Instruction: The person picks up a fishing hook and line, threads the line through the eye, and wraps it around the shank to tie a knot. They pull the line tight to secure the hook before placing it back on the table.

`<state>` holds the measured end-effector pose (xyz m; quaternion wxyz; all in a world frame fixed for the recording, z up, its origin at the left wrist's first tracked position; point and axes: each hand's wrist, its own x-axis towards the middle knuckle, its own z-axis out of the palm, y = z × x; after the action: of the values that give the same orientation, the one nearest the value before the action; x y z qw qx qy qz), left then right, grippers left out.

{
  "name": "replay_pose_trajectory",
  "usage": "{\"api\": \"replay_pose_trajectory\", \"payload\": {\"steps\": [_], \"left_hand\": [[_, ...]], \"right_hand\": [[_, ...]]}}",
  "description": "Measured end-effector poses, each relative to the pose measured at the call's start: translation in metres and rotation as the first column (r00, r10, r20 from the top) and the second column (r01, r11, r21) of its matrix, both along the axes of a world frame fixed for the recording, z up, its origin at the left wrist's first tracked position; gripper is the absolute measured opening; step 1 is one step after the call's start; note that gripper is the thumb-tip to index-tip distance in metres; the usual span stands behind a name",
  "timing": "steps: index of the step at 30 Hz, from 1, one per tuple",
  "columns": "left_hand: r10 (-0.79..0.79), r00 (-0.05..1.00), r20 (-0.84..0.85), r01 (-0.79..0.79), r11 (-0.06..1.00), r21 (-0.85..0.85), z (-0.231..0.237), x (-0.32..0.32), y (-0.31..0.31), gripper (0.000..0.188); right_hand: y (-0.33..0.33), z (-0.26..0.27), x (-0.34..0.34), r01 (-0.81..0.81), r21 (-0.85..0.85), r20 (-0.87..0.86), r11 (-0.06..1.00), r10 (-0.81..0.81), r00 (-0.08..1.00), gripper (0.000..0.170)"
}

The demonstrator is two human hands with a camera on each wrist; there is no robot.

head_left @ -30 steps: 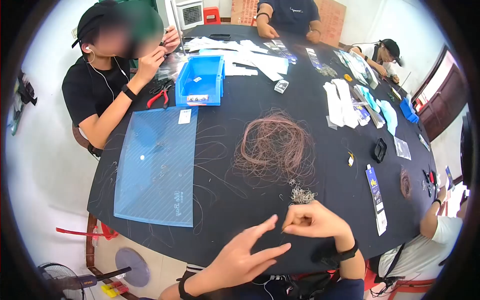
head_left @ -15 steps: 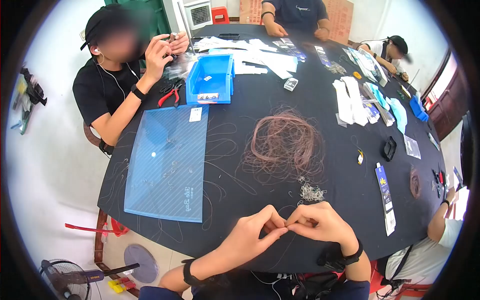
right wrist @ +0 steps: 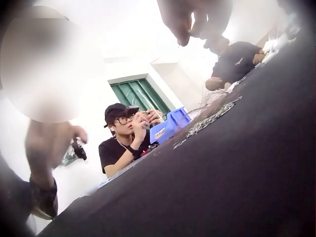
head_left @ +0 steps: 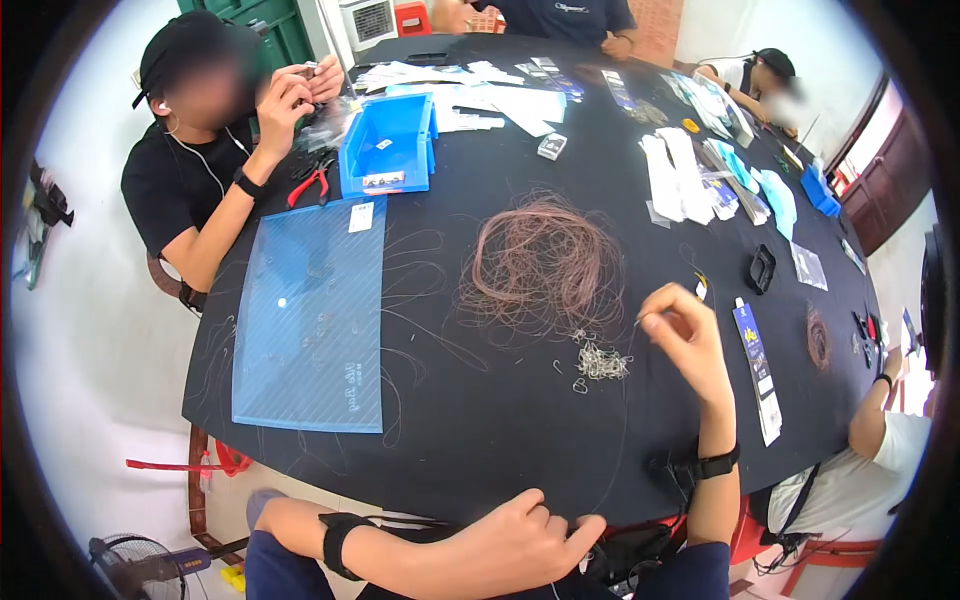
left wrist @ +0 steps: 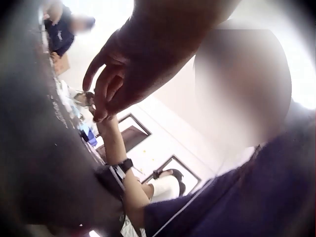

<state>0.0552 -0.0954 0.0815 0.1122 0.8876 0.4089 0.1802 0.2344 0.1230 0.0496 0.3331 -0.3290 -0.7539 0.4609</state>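
My right hand (head_left: 685,340) is raised over the table, right of a heap of small metal fish hooks (head_left: 603,362). Its thumb and index finger pinch a thin fishing line (head_left: 625,420), and a small pale glint shows at the fingertips. From there the line runs down to my left hand (head_left: 525,545), low at the near table edge, its thumb and fingers closed at the line's lower end. In the left wrist view the left hand (left wrist: 143,59) has its fingertips together. A tangled coil of reddish-brown line (head_left: 545,265) lies beyond the hooks.
A blue translucent file bag (head_left: 310,320) lies on the left with loose line around it. Behind it are a blue bin (head_left: 390,150) and red-handled pliers (head_left: 310,185). A printed package (head_left: 757,370) lies to the right. Other people sit around the black table.
The hands were fingertip to fingertip half a second ago. Now the right has moved up and away to the right, the left down to the table edge, with the line stretched between them.
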Motion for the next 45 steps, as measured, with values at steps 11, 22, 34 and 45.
{"api": "replay_pose_trajectory", "payload": {"steps": [11,22,34,45], "left_hand": [[0.409,0.904,-0.125,-0.382,0.904,0.193,-0.045,-0.04,0.084,0.043],[0.313,0.95,-0.002,-0.311,0.943,0.116,-0.067,-0.05,0.09,0.016],[0.501,0.476,0.723,-0.224,0.864,-0.45,-0.054,-0.046,0.089,0.009],[0.586,0.382,0.714,0.01,0.77,-0.638,-0.054,-0.041,0.086,0.009]], "right_hand": [[-0.009,-0.002,-0.008,-0.262,0.007,0.195,0.965,0.256,0.947,0.006],[-0.016,-0.005,-0.015,-0.308,-0.061,-0.041,0.949,0.306,0.951,0.004],[-0.035,0.002,-0.026,-0.21,0.286,0.013,0.935,0.216,0.976,0.017],[-0.041,0.006,-0.031,-0.274,0.386,0.061,0.881,0.272,0.96,0.022]]}}
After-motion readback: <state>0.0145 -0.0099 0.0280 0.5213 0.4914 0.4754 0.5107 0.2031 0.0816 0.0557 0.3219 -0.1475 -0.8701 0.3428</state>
